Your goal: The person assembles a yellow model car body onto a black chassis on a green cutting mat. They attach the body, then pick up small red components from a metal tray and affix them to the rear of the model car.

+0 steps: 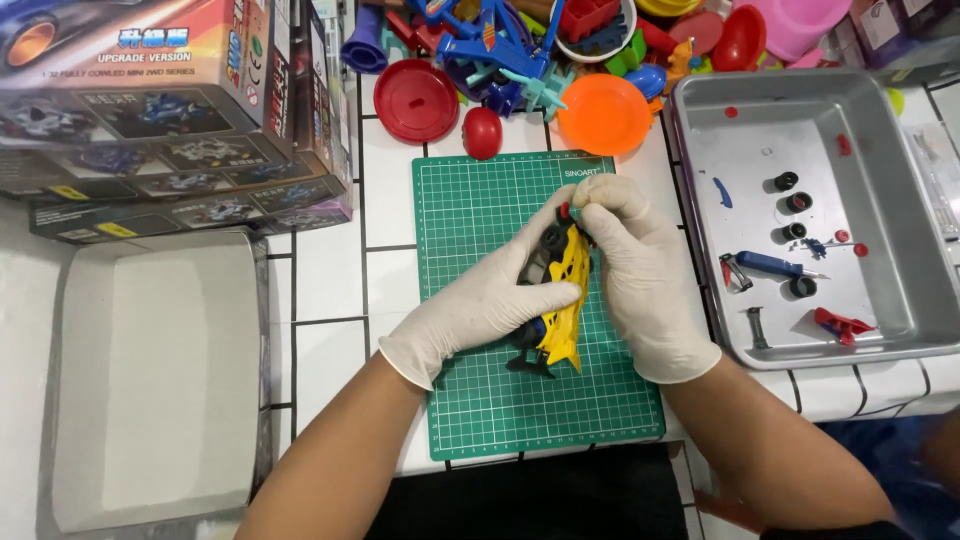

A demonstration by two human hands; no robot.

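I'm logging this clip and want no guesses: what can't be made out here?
- Head view: most of the yellow toy car body, covered by the gloved left hand and right hand.
- Small red part at the fingertips: too small to identify.
- Heap of coloured plastic toys: cut off by the top edge.

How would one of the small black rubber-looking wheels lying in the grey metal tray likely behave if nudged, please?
The small black wheel looks round, so it would probably roll if tipped onto its edge. It seems light and would likely slide easily on the smooth grey metal tray.
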